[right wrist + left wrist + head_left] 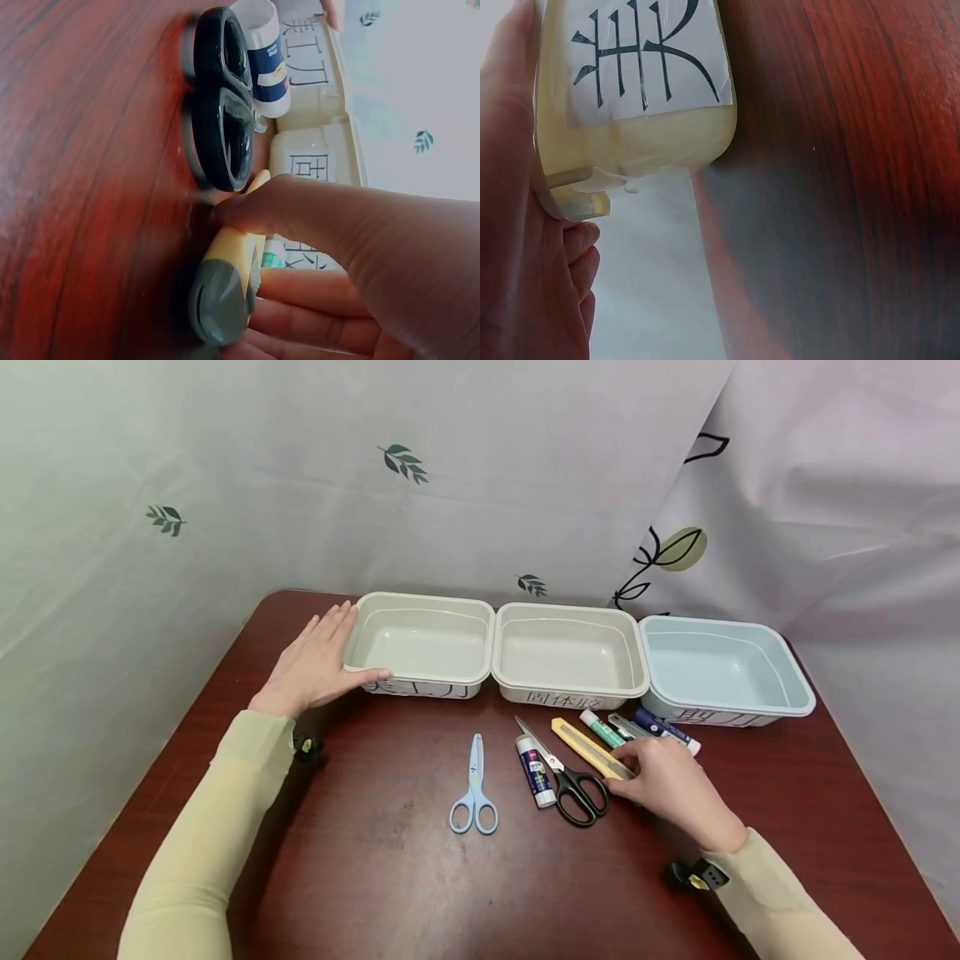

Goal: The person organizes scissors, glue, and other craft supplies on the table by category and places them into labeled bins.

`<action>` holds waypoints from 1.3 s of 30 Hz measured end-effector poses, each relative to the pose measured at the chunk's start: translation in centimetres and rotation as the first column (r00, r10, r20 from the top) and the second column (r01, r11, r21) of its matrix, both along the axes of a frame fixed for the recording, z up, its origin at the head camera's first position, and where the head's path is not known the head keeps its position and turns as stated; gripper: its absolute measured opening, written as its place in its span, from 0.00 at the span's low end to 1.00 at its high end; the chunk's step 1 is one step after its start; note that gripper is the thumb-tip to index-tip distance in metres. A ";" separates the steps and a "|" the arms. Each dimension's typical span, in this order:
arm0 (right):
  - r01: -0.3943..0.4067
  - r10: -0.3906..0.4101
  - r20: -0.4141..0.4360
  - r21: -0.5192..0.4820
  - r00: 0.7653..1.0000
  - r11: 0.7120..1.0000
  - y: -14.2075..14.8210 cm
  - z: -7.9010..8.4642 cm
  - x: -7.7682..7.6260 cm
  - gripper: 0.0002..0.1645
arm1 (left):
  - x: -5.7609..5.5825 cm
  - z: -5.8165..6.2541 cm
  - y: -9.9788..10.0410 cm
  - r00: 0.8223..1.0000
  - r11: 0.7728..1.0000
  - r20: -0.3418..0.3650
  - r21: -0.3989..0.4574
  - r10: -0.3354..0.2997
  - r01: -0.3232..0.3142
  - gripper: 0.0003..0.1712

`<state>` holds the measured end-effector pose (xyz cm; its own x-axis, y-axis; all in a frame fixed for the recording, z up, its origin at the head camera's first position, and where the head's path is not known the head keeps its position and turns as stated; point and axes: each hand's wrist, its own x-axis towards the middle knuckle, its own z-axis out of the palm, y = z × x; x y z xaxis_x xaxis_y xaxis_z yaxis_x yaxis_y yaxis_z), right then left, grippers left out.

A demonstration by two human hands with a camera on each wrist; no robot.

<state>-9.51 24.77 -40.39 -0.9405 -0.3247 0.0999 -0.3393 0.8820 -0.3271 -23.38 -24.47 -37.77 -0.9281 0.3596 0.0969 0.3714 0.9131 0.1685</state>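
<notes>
My right hand [671, 781] pinches the grey end of a yellow utility knife [581, 743] lying on the table, thumb on one side and fingers on the other in the right wrist view. Black-handled scissors [219, 139] and a glue stick with a dark blue label [535, 770] lie to its left. Beyond it are a green glue stick [602, 727], a grey utility knife [624, 723] and a dark blue glue stick [654, 722], partly behind the hand. My left hand [318, 660] rests with straight fingers against the left bin [427, 678], its thumb along the front rim.
A cream middle bin [570, 689] and a light blue bin [727, 706] stand in a row with the left bin, handwritten labels on their fronts. Light blue scissors [476, 783] lie at the table's [360, 877] middle. A patterned curtain [300, 485] hangs behind.
</notes>
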 end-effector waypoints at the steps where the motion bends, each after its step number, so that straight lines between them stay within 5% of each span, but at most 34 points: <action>1: -0.001 0.001 0.000 -0.002 1.000 1.000 0.0 0.0 0.0 0.08 | 0.0 0.0 0.0 1.000 1.000 0.003 0.000 0.002 -0.002 0.68; 10: -0.063 0.061 -0.038 -0.080 0.997 0.995 0.3 1.2 -0.2 0.15 | 0.0 0.0 -0.4 1.000 1.000 -0.004 -0.001 0.008 -0.008 0.68; 20: -0.141 0.106 -0.187 -0.183 0.977 0.973 -1.3 5.4 -1.1 0.20 | -0.1 0.0 -0.7 1.000 1.000 -0.021 -0.002 -0.002 0.002 0.68; 39: -0.298 0.242 -0.187 -0.394 0.952 0.869 -9.7 10.6 -10.4 0.19 | -0.2 -0.4 -0.2 0.999 1.000 -0.029 0.012 -0.014 0.015 0.69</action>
<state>-19.88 15.08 -29.79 -0.7921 -0.4665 0.3937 -0.6078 0.5436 -0.5789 -23.56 -24.67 -38.19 -0.9196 0.3716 0.1278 0.3894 0.9055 0.1688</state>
